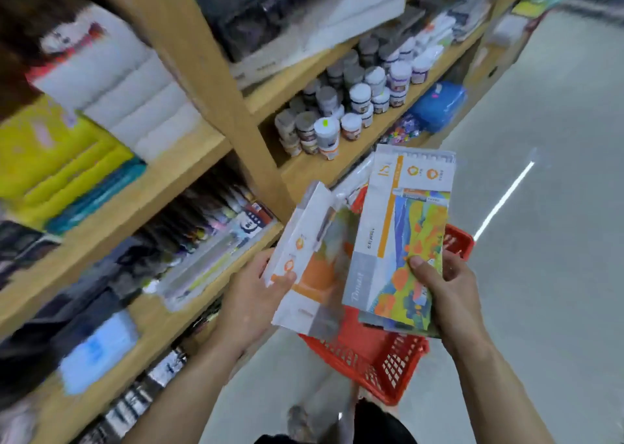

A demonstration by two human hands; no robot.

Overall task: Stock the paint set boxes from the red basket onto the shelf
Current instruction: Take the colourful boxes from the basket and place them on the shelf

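- Our left hand (251,295) gripped one paint box (310,261), thumb on its front.
- Our right hand (449,291) clasped another box (401,237) at its lower end.
- Both boxes hung above the red basket (381,359), beside the wooden shelf (189,160).

Both forearms are bare to the elbow, no sleeves, watch or rings showing on the left hand (251,303) or right hand (450,296); dark clothing below.

**Two paint sets held over the basket**

Left hand (251,303) gripping a white-and-orange paint set box (310,261), tilted. Right hand (449,291) clasping a colourful paint set box (401,237), thumb on its front. Below both, red basket (388,359) on the floor. Alongside, wooden shelf (209,69) with paint jars (354,102).
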